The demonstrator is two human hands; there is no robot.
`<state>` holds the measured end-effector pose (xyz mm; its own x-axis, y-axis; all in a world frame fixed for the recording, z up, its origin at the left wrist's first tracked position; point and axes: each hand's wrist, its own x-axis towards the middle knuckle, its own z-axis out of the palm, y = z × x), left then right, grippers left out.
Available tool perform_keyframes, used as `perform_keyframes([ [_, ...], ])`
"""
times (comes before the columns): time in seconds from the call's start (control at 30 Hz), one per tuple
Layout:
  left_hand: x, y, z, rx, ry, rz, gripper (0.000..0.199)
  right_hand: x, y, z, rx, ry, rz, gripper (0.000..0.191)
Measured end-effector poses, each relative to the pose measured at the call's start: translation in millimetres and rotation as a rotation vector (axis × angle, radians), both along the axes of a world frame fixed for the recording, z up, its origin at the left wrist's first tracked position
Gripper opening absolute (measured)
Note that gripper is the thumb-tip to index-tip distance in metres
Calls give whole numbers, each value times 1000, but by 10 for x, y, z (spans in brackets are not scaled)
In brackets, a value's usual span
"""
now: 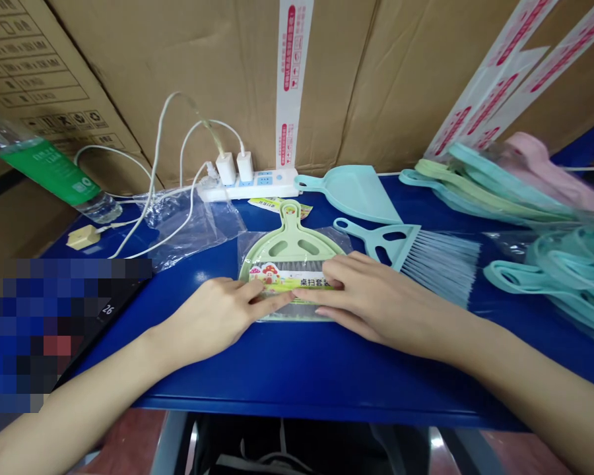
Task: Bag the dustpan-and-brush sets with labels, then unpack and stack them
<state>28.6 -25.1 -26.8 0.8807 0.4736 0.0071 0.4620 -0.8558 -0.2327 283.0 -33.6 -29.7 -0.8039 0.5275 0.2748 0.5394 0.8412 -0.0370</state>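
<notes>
A light green dustpan and brush set (pixel 291 231) lies in a clear plastic bag on the blue table. Across its bristles sits a printed label card (pixel 282 276) with red mushrooms. My left hand (pixel 228 307) rests palm down on the lower left of the set, fingers apart on the card. From the right, my right hand (pixel 371 293) lies over the other end of the card, some fingers stretched along it and others bent. Both hands touch the packaged set. Just beyond my right hand are a loose light blue brush (pixel 426 260) and a blue dustpan (pixel 359 191).
Bagged dustpan sets (pixel 505 191) are piled at the right, with more blue ones (pixel 569 274) nearer. A white power strip (pixel 272 181) with chargers and cables stands behind. At left are a water bottle (pixel 54 171), an empty plastic bag (pixel 193 227) and a partly pixelated dark device (pixel 103 313).
</notes>
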Motion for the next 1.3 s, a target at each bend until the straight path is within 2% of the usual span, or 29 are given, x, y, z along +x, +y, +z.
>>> perform_keyframes([
  [0.2, 11, -6, 13, -29, -33, 15, 52, 15, 0, -3, -31, 14, 10, 35],
  [0.43, 24, -14, 3, -76, -67, 32, 50, 0, -15, -41, -49, 9, -6, 30],
  [0.53, 23, -17, -9, -26, -69, 1, 47, -8, -18, -59, -40, 0, 4, 26],
  [0.67, -1, -15, -16, 62, -120, -42, 33, -6, -12, -66, -29, 4, 25, 23],
  [0.8, -28, -5, -10, 141, -138, -36, 21, 27, 4, -3, 46, 11, 31, 34],
  [0.97, -39, 17, 9, 241, -181, -12, 33, 63, 16, 95, 99, -13, 18, 44],
  [1.13, -53, 36, 38, 211, -216, -30, 42, 52, 32, 84, 140, 8, 19, 43],
  [1.3, -58, 53, 35, 205, -228, -33, 42, 53, 46, 77, 196, 5, 19, 43],
])
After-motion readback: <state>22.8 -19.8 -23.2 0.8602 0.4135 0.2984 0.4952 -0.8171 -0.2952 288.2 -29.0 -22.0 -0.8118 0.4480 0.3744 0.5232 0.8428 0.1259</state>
